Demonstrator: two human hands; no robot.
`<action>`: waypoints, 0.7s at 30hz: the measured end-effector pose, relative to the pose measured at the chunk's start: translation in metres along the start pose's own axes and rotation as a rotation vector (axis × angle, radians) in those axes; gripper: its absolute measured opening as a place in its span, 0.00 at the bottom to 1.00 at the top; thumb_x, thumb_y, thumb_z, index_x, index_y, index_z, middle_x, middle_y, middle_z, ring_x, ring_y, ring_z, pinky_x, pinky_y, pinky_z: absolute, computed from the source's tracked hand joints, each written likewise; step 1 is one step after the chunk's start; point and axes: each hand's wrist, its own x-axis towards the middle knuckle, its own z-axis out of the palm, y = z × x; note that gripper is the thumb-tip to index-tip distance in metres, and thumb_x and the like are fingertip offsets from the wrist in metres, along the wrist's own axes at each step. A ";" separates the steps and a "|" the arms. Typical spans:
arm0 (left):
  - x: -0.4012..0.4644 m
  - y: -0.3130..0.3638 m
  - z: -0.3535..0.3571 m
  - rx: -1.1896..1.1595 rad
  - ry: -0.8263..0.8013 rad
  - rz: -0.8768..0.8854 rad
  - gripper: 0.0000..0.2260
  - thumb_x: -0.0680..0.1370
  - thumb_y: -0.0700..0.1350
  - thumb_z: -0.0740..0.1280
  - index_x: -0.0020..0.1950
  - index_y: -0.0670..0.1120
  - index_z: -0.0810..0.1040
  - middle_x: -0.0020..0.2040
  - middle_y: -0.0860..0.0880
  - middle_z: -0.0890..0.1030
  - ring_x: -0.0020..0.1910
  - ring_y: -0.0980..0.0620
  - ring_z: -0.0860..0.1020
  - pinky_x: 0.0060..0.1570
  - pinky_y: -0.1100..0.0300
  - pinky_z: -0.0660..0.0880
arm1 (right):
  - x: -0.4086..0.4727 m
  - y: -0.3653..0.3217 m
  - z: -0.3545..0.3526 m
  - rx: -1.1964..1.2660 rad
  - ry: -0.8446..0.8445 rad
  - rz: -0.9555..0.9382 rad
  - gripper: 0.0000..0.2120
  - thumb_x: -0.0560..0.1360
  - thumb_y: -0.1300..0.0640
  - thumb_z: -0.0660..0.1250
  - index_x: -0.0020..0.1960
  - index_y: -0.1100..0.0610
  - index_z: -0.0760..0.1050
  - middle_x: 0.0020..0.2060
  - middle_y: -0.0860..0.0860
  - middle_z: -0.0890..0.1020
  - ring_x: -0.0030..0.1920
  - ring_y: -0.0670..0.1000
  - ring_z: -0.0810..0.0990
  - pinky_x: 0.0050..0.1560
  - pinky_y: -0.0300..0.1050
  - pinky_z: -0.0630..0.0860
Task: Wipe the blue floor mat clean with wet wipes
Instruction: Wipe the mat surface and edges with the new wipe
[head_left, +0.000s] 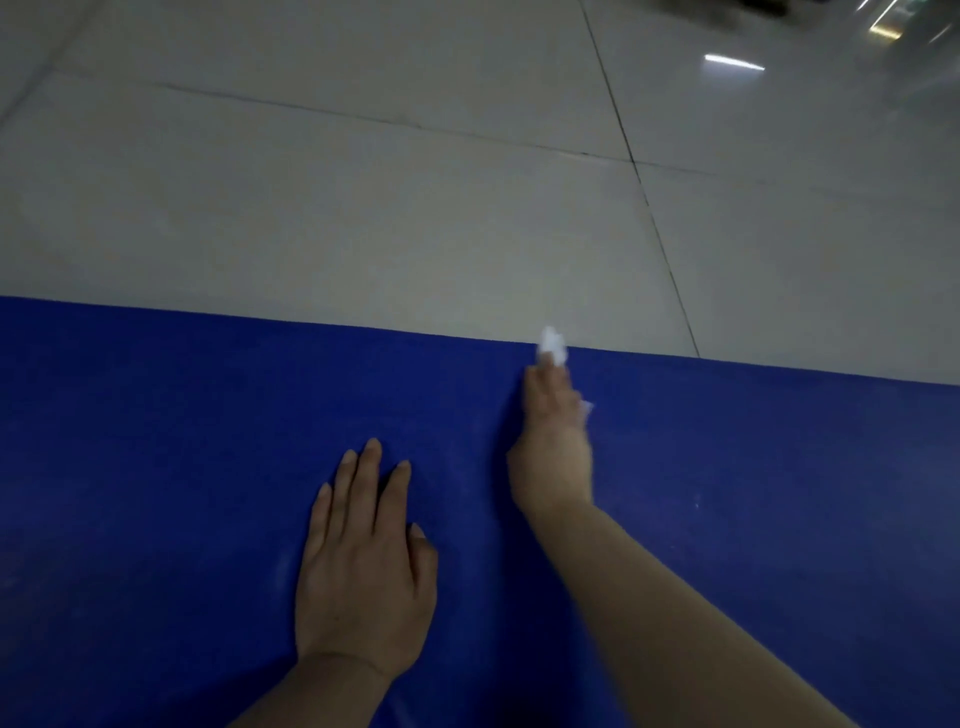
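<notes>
Head | wet wipe (551, 345) pokes beyond right hand (553, 447) grip | mat (156, 441) edge

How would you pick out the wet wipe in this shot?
Find the blue floor mat across the lower frame, then follow the right hand to the mat's far edge. The wet wipe is the small crumpled white wad at its fingertips, the only white thing on the mat.

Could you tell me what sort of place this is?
Probably an indoor room, seen at floor level: glossy pale floor tiles with dark grout lines, a ceiling-light reflection, and a blue floor mat laid on them.
</notes>
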 end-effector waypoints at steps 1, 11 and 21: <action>0.000 -0.001 0.000 0.010 -0.006 0.000 0.24 0.76 0.48 0.51 0.69 0.42 0.71 0.73 0.42 0.66 0.73 0.46 0.60 0.72 0.55 0.48 | -0.005 -0.017 0.006 0.052 -0.064 -0.106 0.30 0.76 0.71 0.51 0.77 0.61 0.51 0.78 0.56 0.47 0.76 0.54 0.51 0.75 0.48 0.56; 0.001 0.002 -0.001 -0.007 0.001 -0.014 0.24 0.76 0.48 0.51 0.69 0.43 0.71 0.73 0.42 0.66 0.73 0.45 0.62 0.72 0.55 0.48 | -0.015 0.079 -0.036 0.037 0.072 0.315 0.38 0.73 0.77 0.55 0.78 0.57 0.49 0.77 0.52 0.53 0.76 0.53 0.53 0.73 0.53 0.59; 0.002 0.002 -0.002 0.018 -0.016 -0.008 0.25 0.75 0.49 0.51 0.68 0.42 0.72 0.73 0.41 0.67 0.72 0.46 0.62 0.72 0.55 0.48 | -0.069 0.007 0.012 0.002 -0.009 -0.479 0.30 0.71 0.71 0.55 0.73 0.62 0.65 0.73 0.57 0.66 0.72 0.55 0.65 0.71 0.50 0.62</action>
